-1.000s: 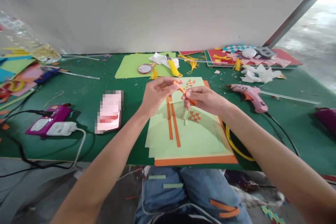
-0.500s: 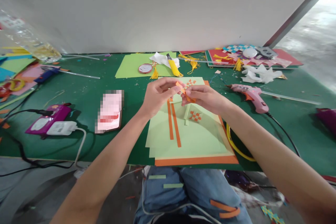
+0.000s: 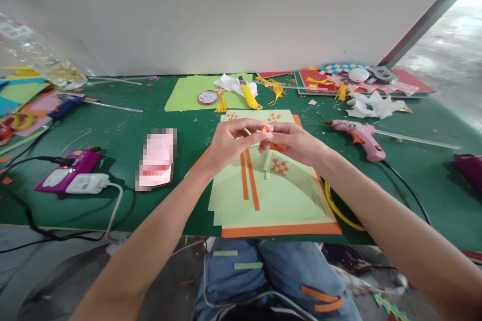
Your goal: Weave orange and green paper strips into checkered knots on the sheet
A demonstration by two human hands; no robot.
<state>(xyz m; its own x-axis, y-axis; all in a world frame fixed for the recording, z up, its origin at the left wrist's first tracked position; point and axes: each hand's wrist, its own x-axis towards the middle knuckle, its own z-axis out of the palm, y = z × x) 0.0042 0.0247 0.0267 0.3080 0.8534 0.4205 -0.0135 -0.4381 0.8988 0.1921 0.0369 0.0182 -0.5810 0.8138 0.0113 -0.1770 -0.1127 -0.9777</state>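
My left hand (image 3: pixel 235 138) and my right hand (image 3: pixel 295 139) meet above a stack of pale green paper (image 3: pixel 289 200). Between their pinched fingertips is a small folded orange paper strip (image 3: pixel 277 147), mostly covered by the fingers. Two long orange strips (image 3: pixel 249 175) lie on the stack below my left hand. Beneath my right hand is a small orange-and-pale-green checkered woven paper piece (image 3: pixel 280 166), with a pale green strip (image 3: pixel 267 166) beside it. More checkered pieces (image 3: pixel 274 118) show just beyond my fingers.
A pink glue gun (image 3: pixel 359 138) lies to the right, its cord running toward me. On the left are a phone (image 3: pixel 157 160) and a purple power strip (image 3: pixel 71 170) with a white plug. Behind the stack lie a yellow cutter (image 3: pixel 248 93), a round tin (image 3: pixel 208 97) and yellow tassels (image 3: pixel 222 105).
My left hand has shifted right, its fingertips now touching those of my right hand. The orange strip is more hidden, and a checkered piece behind my left hand has come into view.
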